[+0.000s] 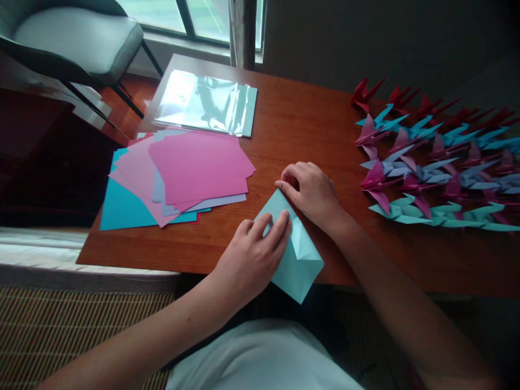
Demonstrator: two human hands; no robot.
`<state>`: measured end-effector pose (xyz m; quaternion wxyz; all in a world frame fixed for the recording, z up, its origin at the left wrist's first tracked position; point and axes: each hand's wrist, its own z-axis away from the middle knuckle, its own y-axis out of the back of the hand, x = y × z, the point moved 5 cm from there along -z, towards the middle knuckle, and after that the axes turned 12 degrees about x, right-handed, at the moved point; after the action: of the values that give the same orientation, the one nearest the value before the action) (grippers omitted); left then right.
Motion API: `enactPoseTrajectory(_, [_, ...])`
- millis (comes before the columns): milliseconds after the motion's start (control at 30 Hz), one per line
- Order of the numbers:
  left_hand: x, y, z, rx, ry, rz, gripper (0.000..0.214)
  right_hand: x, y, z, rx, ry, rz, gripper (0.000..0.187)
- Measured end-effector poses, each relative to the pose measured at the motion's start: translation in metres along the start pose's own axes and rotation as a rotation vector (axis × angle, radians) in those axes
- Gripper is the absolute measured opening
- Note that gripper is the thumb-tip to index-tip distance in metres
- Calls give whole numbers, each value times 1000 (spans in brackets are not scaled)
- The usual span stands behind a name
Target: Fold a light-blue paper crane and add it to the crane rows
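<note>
Overhanging the near edge of the table (296, 119), the mint sheet (298, 265) lies under the left hand (255, 246), thumb hidden, grip indeterminable; the right hand (314, 192) sets its fingertips at the far corner, pinch unclear. Loose papers (201, 168) lie left, cranes (434, 174) right.

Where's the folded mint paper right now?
Head view, a bit right of and below centre: the mint paper is at the table's near edge, partly under the left hand, the right hand at its far corner.
</note>
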<state>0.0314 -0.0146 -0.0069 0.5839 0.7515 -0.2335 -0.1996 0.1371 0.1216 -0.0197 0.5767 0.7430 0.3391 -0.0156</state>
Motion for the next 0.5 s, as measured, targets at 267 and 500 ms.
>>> enactPoseTrajectory(267, [-1,1,-1,-13,23,22,45,2,5,-2,-21,16,-75,19])
enactPoseTrajectory(500, [-3,0,0,-16,48,62,46,11,23,23,-105,51,-107,22])
